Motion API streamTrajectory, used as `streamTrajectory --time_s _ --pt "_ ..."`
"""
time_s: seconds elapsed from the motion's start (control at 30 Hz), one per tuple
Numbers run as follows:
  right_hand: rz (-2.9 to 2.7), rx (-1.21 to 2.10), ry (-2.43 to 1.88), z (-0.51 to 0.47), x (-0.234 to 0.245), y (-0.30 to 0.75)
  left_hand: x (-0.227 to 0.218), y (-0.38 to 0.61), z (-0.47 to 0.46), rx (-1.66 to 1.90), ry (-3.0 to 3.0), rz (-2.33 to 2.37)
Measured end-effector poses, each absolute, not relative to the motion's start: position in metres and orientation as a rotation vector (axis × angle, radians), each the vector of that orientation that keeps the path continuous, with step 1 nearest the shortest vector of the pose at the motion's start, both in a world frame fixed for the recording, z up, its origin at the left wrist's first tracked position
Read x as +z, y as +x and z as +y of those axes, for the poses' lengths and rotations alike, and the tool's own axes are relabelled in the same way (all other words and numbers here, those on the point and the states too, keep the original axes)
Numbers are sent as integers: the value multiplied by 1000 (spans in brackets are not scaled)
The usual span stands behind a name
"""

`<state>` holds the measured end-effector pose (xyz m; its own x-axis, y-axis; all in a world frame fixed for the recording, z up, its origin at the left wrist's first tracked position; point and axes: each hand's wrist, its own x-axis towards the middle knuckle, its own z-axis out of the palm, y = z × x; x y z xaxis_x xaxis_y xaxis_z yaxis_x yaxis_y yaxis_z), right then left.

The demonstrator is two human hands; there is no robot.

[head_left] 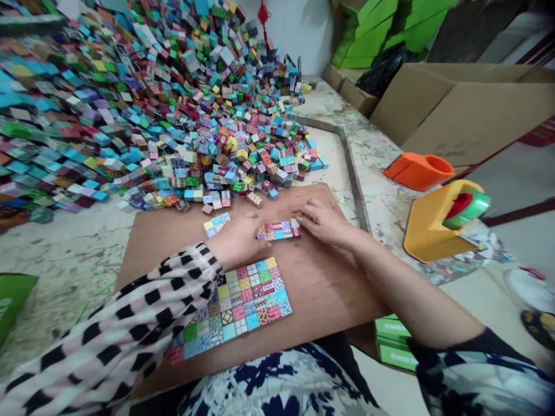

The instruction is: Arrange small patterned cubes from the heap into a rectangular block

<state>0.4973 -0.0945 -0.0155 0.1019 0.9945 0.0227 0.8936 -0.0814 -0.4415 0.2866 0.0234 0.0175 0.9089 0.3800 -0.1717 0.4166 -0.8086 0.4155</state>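
Observation:
Small printed cubes, set side by side in a short two-row block (280, 230), lie on a brown board (321, 283). My left hand (240, 240) is closed at the left end of this block, its fingertips partly hidden. At the right end, the bent fingers of my right hand (319, 222) grip the cubes by a red-and-white one. Behind my left hand sits a smaller group of cubes (217, 224). Nearer my body lies a large flat array of cubes (249, 300) in several rows, some marked TNT; my left sleeve covers part of it.
A big heap of loose cubes (173, 110) spreads behind the board. To the right stand a yellow tape dispenser (427, 222) with green tape, an orange holder (418, 171) and a cardboard box (468, 115). Green boxes (396, 341) are below the board's right edge.

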Motion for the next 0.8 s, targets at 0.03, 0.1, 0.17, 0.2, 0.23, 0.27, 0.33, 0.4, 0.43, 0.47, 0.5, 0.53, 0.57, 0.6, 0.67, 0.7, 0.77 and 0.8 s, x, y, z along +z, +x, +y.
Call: streamTrajectory --time_s 0.03,0.1,0.17,0.2,0.23,0.27,0.33,0.4,0.43,0.47,0.5,0.53,0.57,0.6,0.67,0.7,0.77,0.8 --pt "-1846 413 -2013 -94 -17 496 16 287 23 -126 2631 578" --pt "-1839 421 -1982 -91 -19 496 14 289 21 -140 2663 589" --pt "-1827 425 -1993 -89 -21 496 12 293 19 -135 2677 582" --pt "-1821 433 -2000 -88 -22 496 12 294 19 -134 2684 574" --pt "-1822 452 -2002 -87 -22 496 11 296 18 -132 2692 563" --pt "-1832 481 -1998 -87 -21 497 11 297 18 -131 2700 555" --pt "-1851 551 -1983 -86 -20 498 11 297 18 -136 2718 547" --pt "-1846 606 -1980 -88 -18 499 11 297 18 -143 2734 546" --pt "-1832 615 -1984 -89 -17 499 10 297 18 -148 2741 546" --pt "-1821 620 -1979 -91 -15 499 10 296 18 -150 2748 545" --pt "-1822 631 -1961 -93 -14 498 10 296 18 -147 2754 545" --pt "-1834 653 -1932 -96 -13 497 9 296 18 -141 2757 547" --pt "-1852 683 -1900 -99 -11 496 9 296 18 -133 2755 544" --pt "-1868 712 -1874 -102 -10 494 9 296 18 -125 2751 540" --pt "-1884 729 -1880 -108 -9 490 9 297 19 -105 2730 519" --pt "-1877 697 -1906 -109 -10 488 9 297 19 -95 2718 503" --pt "-1867 600 -1934 -110 -12 484 7 299 18 -72 2705 487" --pt "-1878 568 -1926 -110 -14 482 6 300 17 -62 2705 493"
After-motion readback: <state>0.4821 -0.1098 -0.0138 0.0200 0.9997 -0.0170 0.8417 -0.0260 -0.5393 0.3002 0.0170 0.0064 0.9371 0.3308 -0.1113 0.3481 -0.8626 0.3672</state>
